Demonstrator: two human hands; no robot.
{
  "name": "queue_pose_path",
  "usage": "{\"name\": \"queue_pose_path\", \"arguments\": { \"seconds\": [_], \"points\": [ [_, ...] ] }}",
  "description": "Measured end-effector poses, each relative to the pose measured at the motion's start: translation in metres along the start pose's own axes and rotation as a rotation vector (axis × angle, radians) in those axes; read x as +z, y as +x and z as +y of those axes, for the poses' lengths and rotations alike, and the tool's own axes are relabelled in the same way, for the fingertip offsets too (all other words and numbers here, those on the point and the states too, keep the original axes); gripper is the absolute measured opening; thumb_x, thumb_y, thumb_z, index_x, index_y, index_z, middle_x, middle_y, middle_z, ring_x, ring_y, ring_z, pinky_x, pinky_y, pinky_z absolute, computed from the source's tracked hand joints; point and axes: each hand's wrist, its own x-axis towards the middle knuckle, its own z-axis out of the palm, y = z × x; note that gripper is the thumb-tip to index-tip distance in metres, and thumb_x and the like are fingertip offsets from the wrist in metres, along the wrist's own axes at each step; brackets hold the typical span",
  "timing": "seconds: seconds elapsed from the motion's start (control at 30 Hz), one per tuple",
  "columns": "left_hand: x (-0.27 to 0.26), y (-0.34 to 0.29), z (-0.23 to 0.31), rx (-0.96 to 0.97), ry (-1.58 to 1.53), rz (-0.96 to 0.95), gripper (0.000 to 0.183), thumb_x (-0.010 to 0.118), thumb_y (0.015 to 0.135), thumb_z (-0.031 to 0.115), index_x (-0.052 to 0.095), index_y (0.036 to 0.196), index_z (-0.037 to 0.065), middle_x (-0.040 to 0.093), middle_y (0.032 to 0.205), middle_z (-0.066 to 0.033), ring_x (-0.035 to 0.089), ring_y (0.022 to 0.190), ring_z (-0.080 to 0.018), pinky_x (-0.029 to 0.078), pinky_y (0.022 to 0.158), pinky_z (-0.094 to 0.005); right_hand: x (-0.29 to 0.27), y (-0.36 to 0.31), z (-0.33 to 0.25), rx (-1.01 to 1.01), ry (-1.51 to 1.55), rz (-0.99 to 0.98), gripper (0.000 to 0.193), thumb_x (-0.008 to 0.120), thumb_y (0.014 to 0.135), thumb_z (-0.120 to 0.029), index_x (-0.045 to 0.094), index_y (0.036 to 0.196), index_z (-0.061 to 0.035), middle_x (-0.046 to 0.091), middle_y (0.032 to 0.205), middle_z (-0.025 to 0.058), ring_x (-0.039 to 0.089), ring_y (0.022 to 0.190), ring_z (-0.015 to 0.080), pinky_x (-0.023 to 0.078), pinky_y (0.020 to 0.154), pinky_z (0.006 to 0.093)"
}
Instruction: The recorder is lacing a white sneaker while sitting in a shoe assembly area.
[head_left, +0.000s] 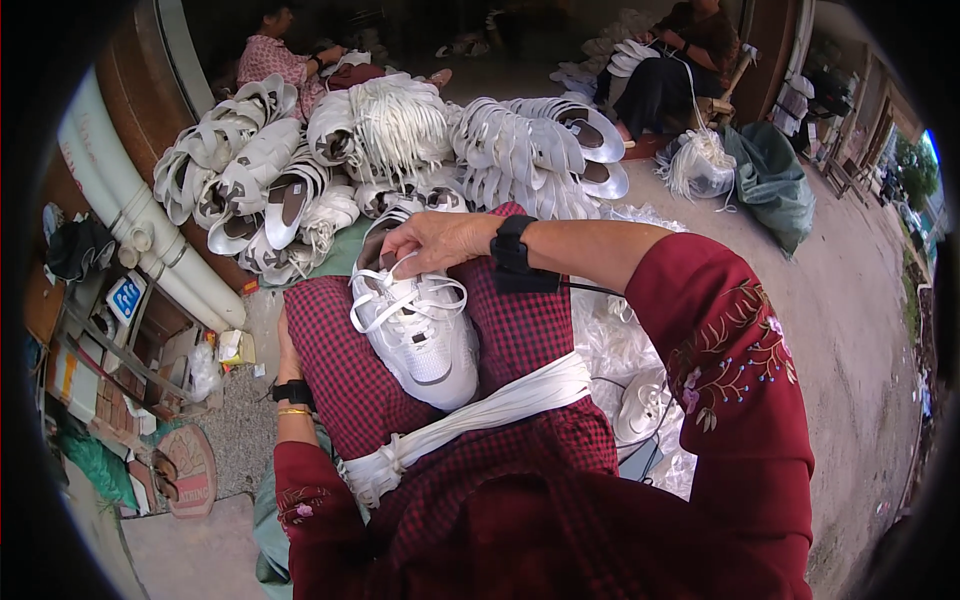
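A white sneaker lies in my lap between my checkered knees, its toe toward me. White shoelaces run across it, with loose loops over the tongue. My right hand is over the shoe's opening, thumb and fingers pinched on a shoelace near the top eyelets. My left hand is low beside my left knee. The red and black checkered cloth hides its fingers. Across my lap stretches a thick bundle of white laces, knotted at its left end.
Stacks of white and silver shoe uppers are heaped ahead. Two people sit beyond them, one handling white pieces. A green sack stands at right. White pipes and a cluttered shelf line the left; clear plastic lies by my right knee.
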Motion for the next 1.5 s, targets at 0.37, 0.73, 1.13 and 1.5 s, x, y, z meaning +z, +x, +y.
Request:
{"name": "queue_pose_path", "arguments": {
  "seconds": [0.37, 0.73, 1.13, 1.5],
  "points": [
    [0.023, -0.012, 0.013, -0.073, 0.009, -0.064, 0.064, 0.036, 0.101, 0.051, 0.052, 0.138, 0.001, 0.062, 0.130, -0.0138, 0.063, 0.112, -0.0257, 0.049, 0.101, -0.0358, 0.008, 0.003, 0.002, 0.002, -0.062, 0.018, 0.045, 0.069, 0.090, -0.029, 0.064, 0.126, -0.0024, 0.072, 0.096, 0.0085, 0.066, 0.086, 0.0170, 0.052, 0.079, 0.0311],
    [0.025, -0.019, 0.012, -0.057, -0.158, 0.003, 0.058, 0.034, 0.104, 0.044, 0.053, 0.137, 0.001, 0.063, 0.129, -0.0127, 0.063, 0.112, -0.0240, 0.048, 0.101, -0.0341, 0.004, 0.001, -0.006, 0.024, -0.030, 0.011, 0.035, 0.071, 0.088, -0.025, 0.067, 0.115, -0.0023, 0.071, 0.092, 0.0055, 0.064, 0.084, 0.0129, 0.051, 0.075, 0.0291],
    [0.027, -0.025, 0.010, -0.024, -0.157, 0.031, 0.054, 0.034, 0.105, 0.040, 0.055, 0.134, 0.000, 0.063, 0.127, -0.0112, 0.063, 0.110, -0.0212, 0.048, 0.100, -0.0334, 0.000, 0.005, -0.015, 0.121, -0.008, -0.097, 0.038, 0.070, 0.092, -0.029, 0.065, 0.123, -0.0061, 0.069, 0.093, 0.0024, 0.061, 0.089, 0.0112, 0.048, 0.085, 0.0302],
    [0.037, -0.031, 0.021, -0.021, -0.107, 0.036, 0.058, 0.036, 0.104, 0.044, 0.057, 0.133, -0.001, 0.063, 0.128, -0.0129, 0.063, 0.111, -0.0222, 0.048, 0.099, -0.0329, -0.008, 0.002, -0.014, 0.141, 0.039, -0.096, 0.035, 0.069, 0.094, -0.026, 0.065, 0.122, -0.0056, 0.070, 0.095, 0.0020, 0.061, 0.089, 0.0096, 0.049, 0.084, 0.0285]
  ]
}}
